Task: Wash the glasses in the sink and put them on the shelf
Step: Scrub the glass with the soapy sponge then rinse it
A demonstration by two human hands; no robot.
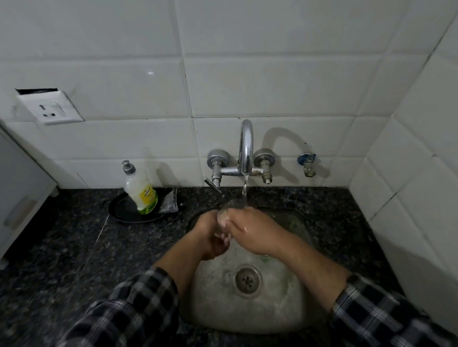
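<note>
A clear glass is held over the steel sink, tilted under the water running from the chrome tap. My left hand grips it from the left. My right hand closes over it from the right, wet and partly soapy. Most of the glass is hidden by my fingers; only its blurred far end shows beneath the stream. Something green peeks out under my right wrist. No shelf is in view.
A dish soap bottle stands on a black plate left of the sink, with a scrubber beside it. Dark granite counter surrounds the sink. A white appliance stands at far left; tiled walls close in behind and on the right.
</note>
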